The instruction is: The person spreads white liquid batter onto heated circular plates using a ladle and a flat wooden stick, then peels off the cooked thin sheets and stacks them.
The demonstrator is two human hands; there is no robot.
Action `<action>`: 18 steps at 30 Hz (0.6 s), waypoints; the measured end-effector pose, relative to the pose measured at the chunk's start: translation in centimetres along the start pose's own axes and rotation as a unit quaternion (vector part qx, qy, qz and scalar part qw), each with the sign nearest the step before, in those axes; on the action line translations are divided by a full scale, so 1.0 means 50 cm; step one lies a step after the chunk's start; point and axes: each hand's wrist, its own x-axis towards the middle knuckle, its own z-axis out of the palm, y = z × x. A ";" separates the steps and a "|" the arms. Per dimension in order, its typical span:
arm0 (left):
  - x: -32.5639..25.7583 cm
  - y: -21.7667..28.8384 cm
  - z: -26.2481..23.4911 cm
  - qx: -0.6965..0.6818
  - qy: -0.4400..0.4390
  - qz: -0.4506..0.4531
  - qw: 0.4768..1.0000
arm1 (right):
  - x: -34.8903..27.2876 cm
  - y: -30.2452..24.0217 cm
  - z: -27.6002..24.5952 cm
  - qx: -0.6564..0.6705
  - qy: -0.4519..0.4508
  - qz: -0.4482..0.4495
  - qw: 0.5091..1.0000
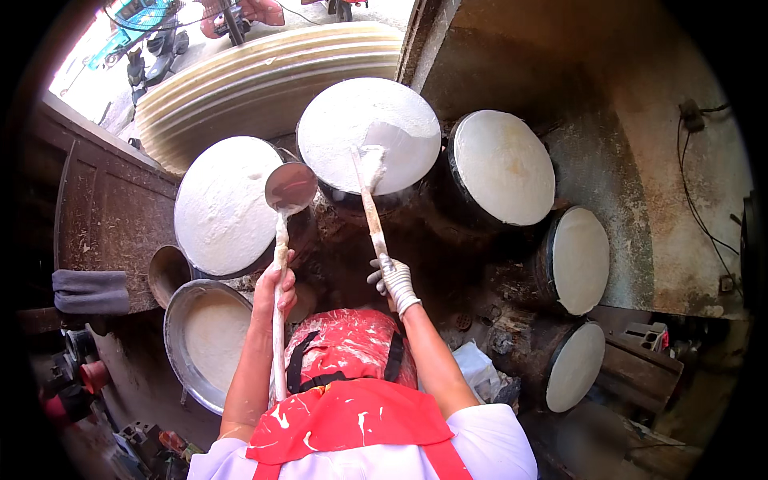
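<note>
My bare left hand (274,292) is closed around the long, white-smeared handle of a ladle (290,184). Its round metal bowl hangs over the right edge of a round pan (224,204) spread with a white layer. My right hand (395,282), in a pale knitted glove, grips a wooden-handled tool (371,210). White stuff coats the tool's far end, so its exact kind is unclear. That end rests on the far middle round pan (340,112), where a smooth greyish patch shows within the rough white layer.
To the right stand several more round white-covered pans (504,168). A metal basin (178,344) of pale liquid sits at my left, with a grey folded cloth (90,292) beyond it. My splattered red apron (344,416) is close below. A cable (688,184) hangs on the right wall.
</note>
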 end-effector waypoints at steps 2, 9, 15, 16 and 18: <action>0.007 -0.017 0.006 -0.010 0.013 -0.010 1.000 | -0.005 -0.021 -0.069 0.002 -0.014 -0.001 1.000; 0.028 -0.075 0.069 -0.034 0.008 -0.029 0.999 | 0.022 -0.131 -0.251 0.011 -0.024 -0.002 1.000; 0.053 -0.125 0.129 -0.069 0.000 -0.030 0.997 | 0.031 -0.158 -0.281 -0.122 -0.058 -0.044 0.990; 0.060 -0.131 0.140 -0.066 0.000 -0.026 0.997 | 0.058 -0.175 -0.324 -0.132 -0.026 -0.051 0.990; 0.063 -0.139 0.152 -0.061 0.005 -0.020 0.998 | 0.048 -0.224 -0.342 -0.125 -0.008 -0.099 0.987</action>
